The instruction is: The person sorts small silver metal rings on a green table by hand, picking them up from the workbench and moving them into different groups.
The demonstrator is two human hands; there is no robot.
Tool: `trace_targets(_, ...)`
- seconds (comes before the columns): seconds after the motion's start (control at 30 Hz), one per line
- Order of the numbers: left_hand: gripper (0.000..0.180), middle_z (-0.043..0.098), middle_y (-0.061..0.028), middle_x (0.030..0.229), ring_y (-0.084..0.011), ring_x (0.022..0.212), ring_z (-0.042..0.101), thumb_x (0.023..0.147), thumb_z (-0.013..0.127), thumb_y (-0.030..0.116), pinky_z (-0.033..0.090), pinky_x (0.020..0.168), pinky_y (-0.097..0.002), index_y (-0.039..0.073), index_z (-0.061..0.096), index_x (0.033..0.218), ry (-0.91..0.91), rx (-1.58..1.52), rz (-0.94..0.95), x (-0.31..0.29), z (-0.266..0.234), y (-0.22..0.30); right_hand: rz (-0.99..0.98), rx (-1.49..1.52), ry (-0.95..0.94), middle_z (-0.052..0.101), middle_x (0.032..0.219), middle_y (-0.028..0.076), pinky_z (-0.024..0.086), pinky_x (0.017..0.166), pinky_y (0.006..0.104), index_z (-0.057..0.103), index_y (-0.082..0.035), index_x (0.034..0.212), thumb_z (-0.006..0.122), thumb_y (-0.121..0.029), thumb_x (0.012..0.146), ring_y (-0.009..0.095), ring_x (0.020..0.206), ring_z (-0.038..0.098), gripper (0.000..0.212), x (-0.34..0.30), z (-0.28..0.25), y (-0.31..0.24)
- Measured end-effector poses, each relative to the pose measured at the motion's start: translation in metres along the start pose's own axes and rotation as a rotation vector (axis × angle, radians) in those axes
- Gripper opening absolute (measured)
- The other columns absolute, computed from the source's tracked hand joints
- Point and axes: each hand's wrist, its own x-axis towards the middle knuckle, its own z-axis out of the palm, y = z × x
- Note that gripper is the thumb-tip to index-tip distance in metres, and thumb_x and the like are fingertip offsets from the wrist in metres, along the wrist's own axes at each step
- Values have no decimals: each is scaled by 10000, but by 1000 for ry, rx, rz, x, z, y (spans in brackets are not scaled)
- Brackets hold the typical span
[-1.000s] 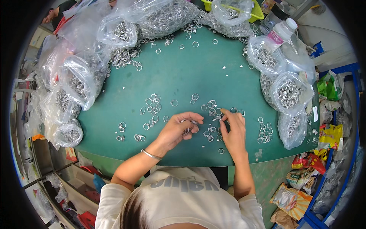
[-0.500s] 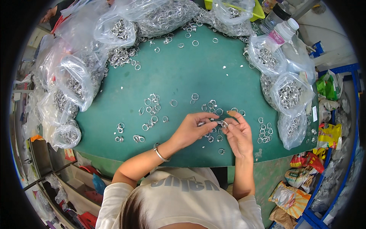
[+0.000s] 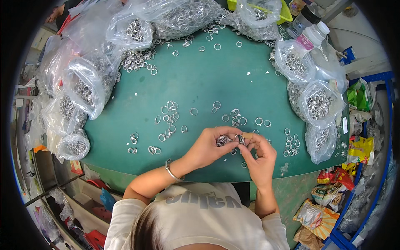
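While both hands work close in over its near edge, the green table (image 3: 200,83) spreads ahead and to either side of them. Clear plastic bags full of rings ring it: big bags (image 3: 187,18) well beyond the hands, a bank of bags (image 3: 93,89) far off left, open bags (image 3: 318,102) out to the right. Past the right-hand bank's far end, a yellow-green tray (image 3: 286,14) and a white bottle (image 3: 313,35). Left hand (image 3: 211,146) curled around a clutch of rings (image 3: 223,141), its thumb and forefinger reaching right; pale bangle (image 3: 168,167) at that wrist. Right hand (image 3: 261,155) closed at the fingertips — tan wrap (image 3: 248,135) on one finger. Loose ring clusters: one (image 3: 171,118) left of the left hand and slightly beyond, one (image 3: 291,143) just right of the right hand, one (image 3: 236,117) just beyond the fingers. Single silvery ring (image 3: 239,138) between the hands, right fingertips pinching it, left fingertips meeting it. White flecks (image 3: 248,73) well ahead of the right hand — material unclear.
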Motion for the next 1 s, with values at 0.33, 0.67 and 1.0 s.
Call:
trace_targets(0.33, 211, 626, -40, 823, -35, 611, 466, 887, 628, 81, 291, 460, -173, -21, 629, 1072, -154, -574, -431, -4, -12, 19, -321, 34, -8, 657, 937, 120, 469, 733, 282, 598, 54, 1021, 612, 149, 763, 190, 823, 594, 274, 2, 3, 5)
trace_targets(0.67, 180, 655, -51, 799, -94, 604, 520, 842, 609, -19, 406, 525, -229, -14, 673, 1010, 174, 155, 186, -18, 6, 9, 55, 531, 46, 590, 1107, 116, 507, 806, 266, 442, 35, 1260, 595, 110, 839, 152, 952, 603, 454, -15, 20, 5)
trace_targets(1.0, 113, 671, -96, 826, -202, 672, 624, 802, 657, -18, 493, 593, -284, 7, 679, 910, -28, 305, 357, -22, -10, 27, 77, 261, 91, 667, 823, 102, 505, 560, 227, 567, 58, 1059, 661, 86, 809, 123, 691, 638, 268, -16, 6, -3)
